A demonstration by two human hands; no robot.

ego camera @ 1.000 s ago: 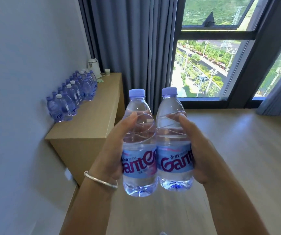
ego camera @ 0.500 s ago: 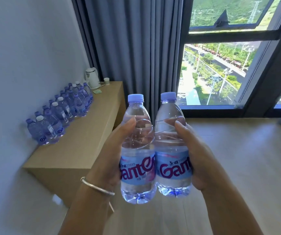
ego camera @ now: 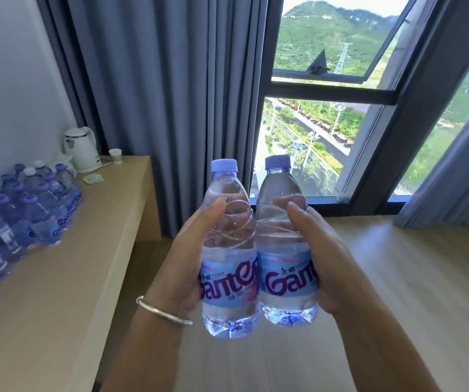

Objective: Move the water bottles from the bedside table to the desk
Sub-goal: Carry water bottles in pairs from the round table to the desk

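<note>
A cluster of water bottles (ego camera: 26, 213) stood on the bench (ego camera: 66, 278) at left. The left hand (ego camera: 183, 267) gripped one upright bottle (ego camera: 229, 250) labelled "Gante"; touching it, the right hand (ego camera: 324, 267) gripped a second bottle (ego camera: 283, 244) reading "Gan", both above the wooden floor (ego camera: 425, 278).

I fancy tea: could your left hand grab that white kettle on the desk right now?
Probably not. The left hand grips a water bottle, and the kettle stands at the desk's far end, beyond the rows of bottles.
</note>
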